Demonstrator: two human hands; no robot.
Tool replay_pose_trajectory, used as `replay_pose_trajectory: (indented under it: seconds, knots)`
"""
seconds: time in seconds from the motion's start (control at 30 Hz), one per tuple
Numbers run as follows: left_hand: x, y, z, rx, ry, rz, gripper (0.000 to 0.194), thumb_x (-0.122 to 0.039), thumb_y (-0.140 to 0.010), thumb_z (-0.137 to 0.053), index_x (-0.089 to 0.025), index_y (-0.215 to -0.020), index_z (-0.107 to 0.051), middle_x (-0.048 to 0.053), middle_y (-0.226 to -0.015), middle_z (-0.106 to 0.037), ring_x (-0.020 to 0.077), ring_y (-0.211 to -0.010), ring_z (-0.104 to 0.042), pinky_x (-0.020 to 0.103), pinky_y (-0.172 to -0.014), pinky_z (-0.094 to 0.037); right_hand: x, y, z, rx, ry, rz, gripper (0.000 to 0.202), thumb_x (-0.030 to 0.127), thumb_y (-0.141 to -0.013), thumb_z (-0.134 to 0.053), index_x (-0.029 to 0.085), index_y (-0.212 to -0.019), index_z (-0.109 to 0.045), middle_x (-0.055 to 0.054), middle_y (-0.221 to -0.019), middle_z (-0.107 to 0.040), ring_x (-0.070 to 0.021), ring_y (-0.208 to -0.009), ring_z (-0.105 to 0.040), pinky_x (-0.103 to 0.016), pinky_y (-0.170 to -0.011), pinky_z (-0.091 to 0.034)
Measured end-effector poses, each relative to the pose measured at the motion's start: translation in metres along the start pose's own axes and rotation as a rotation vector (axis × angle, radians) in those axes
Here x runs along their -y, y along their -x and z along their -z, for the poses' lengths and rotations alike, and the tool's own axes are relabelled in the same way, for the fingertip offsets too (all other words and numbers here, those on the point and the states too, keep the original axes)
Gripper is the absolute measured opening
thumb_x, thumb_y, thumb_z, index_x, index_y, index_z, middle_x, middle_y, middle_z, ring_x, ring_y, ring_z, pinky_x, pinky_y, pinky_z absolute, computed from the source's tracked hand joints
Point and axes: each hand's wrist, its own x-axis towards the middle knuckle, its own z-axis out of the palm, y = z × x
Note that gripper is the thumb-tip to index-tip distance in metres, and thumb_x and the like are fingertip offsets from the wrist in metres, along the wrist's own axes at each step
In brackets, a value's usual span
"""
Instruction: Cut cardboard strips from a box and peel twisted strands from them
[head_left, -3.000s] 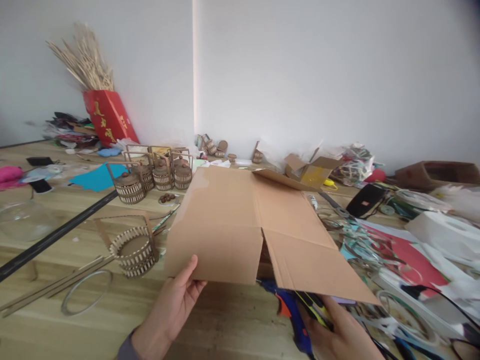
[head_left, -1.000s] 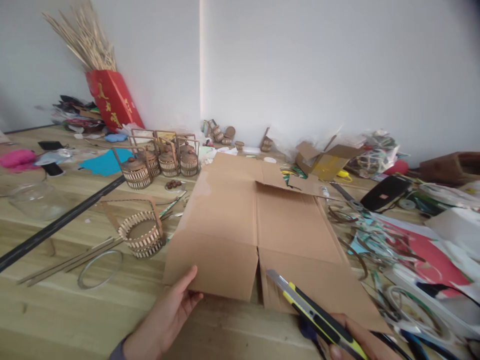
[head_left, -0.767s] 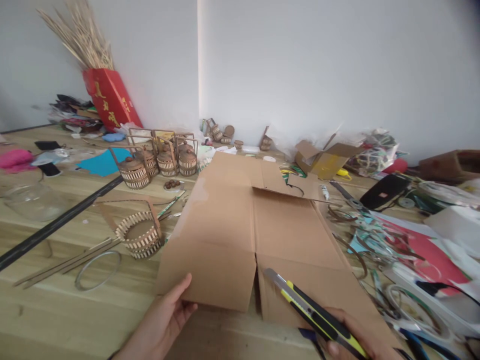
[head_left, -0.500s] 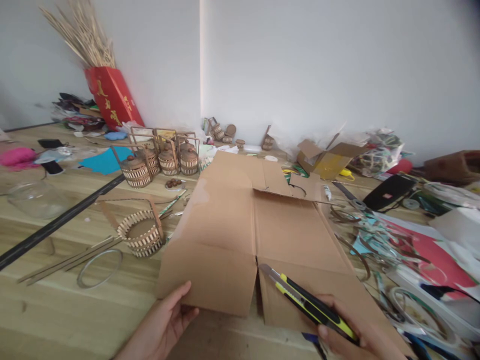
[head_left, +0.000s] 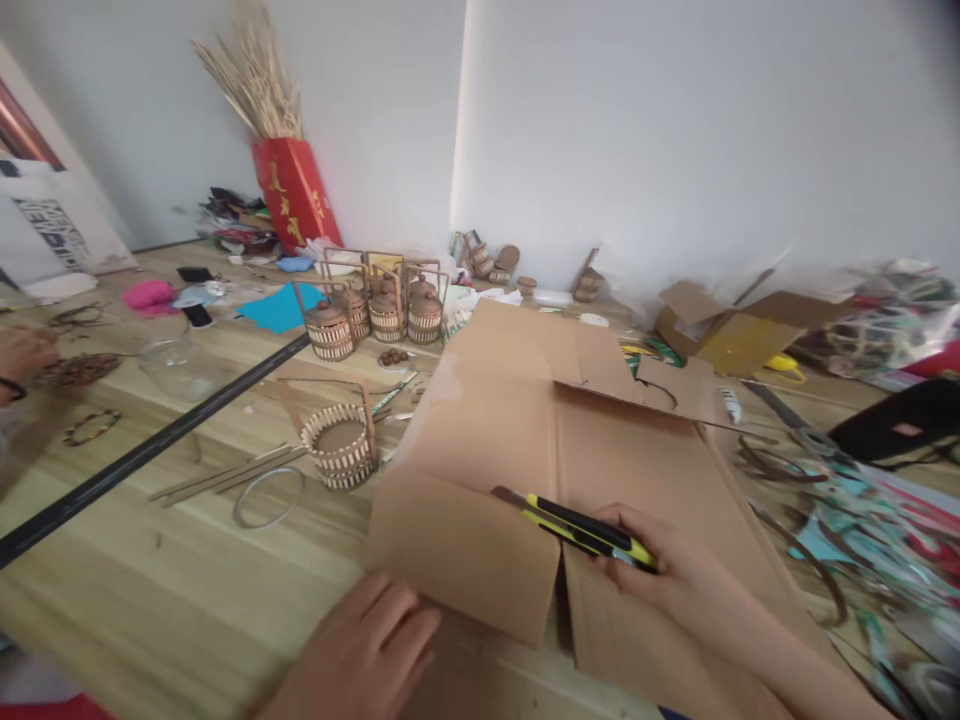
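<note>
A flattened cardboard box (head_left: 487,420) lies on the wooden table, with slits between its front flaps. My right hand (head_left: 645,560) holds a black and yellow utility knife (head_left: 577,525) over the cardboard. The blade points left, above the fold of the left front flap. My left hand (head_left: 367,650) is at the near left edge of that flap, back of the hand up and fingers curled; whether it grips anything is hidden. An open woven basket (head_left: 337,450) with a tall handle stands left of the cardboard.
Several lidded baskets (head_left: 386,312) stand behind the open one, near a metal ring (head_left: 270,498) and a glass jar (head_left: 176,370). Another person's hand (head_left: 26,352) is at the far left. A small open box (head_left: 731,330), a black speaker (head_left: 900,420) and scraps lie right.
The view has swung left, bringing another person's hand in. My right hand has moved the knife up and left over the left flap. My left hand has turned back up, with fingers curled.
</note>
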Motion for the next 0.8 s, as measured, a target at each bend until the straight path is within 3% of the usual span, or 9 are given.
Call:
replay_pose_trajectory:
  seconds: [0.1,0.17,0.2,0.33,0.47,0.8]
  knots:
    - [0.006,-0.026,-0.003,-0.154,-0.467,-0.171,0.047,-0.010,-0.094,-0.049,-0.020,-0.139,-0.055,0.015,-0.132,-0.064,0.0295,-0.124,-0.059,0.046,-0.104,-0.047,0.014,-0.025,-0.001,0.050,0.025,0.088,0.031,0.036,-0.083,-0.051,0.022,-0.107,-0.065,-0.006,-0.107,-0.073,-0.0233,-0.100,-0.067,-0.035,-0.089,-0.050]
    - [0.013,-0.042,-0.011,-0.131,-0.615,-0.171,0.049,-0.009,-0.094,-0.045,-0.014,-0.141,-0.052,0.020,-0.147,-0.053,0.0324,-0.134,-0.052,0.051,-0.109,-0.044,0.024,-0.040,-0.003,0.076,0.030,0.130,0.037,0.036,-0.083,-0.051,0.022,-0.115,-0.064,-0.007,-0.117,-0.072,-0.0239,-0.107,-0.066,-0.037,-0.096,-0.049]
    - [0.016,-0.049,-0.016,-0.079,-0.646,-0.148,0.049,-0.009,-0.093,-0.045,-0.013,-0.141,-0.053,0.019,-0.147,-0.054,0.0325,-0.134,-0.053,0.050,-0.109,-0.045,0.028,-0.046,-0.004,0.091,0.033,0.152,0.040,0.035,-0.084,-0.050,0.022,-0.119,-0.064,-0.008,-0.121,-0.071,-0.0242,-0.112,-0.065,-0.038,-0.100,-0.047]
    - [0.026,-0.058,-0.033,0.086,-0.668,-0.077,0.051,-0.006,-0.092,-0.045,-0.012,-0.141,-0.053,0.020,-0.144,-0.057,0.0339,-0.129,-0.059,0.048,-0.100,-0.053,0.042,-0.068,-0.012,0.155,0.061,0.230,0.045,0.033,-0.086,-0.048,0.022,-0.128,-0.062,-0.008,-0.131,-0.068,-0.0241,-0.122,-0.062,-0.041,-0.105,-0.045]
    - [0.025,-0.056,-0.034,0.160,-0.661,-0.091,0.053,-0.008,-0.092,-0.045,-0.010,-0.145,-0.050,0.022,-0.146,-0.054,0.0358,-0.132,-0.056,0.048,-0.100,-0.054,0.052,-0.083,-0.021,0.195,0.077,0.269,0.042,0.038,-0.092,-0.046,0.022,-0.127,-0.063,-0.008,-0.133,-0.067,-0.0229,-0.122,-0.062,-0.039,-0.105,-0.046]
    - [0.019,-0.056,-0.029,0.138,-0.552,-0.041,0.052,-0.009,-0.093,-0.040,-0.011,-0.144,-0.051,0.020,-0.148,-0.053,0.0330,-0.135,-0.053,0.049,-0.105,-0.048,0.071,-0.114,-0.047,0.235,0.261,0.298,0.040,0.028,-0.094,-0.045,0.024,-0.129,-0.063,-0.006,-0.129,-0.070,-0.0203,-0.115,-0.066,-0.033,-0.096,-0.050]
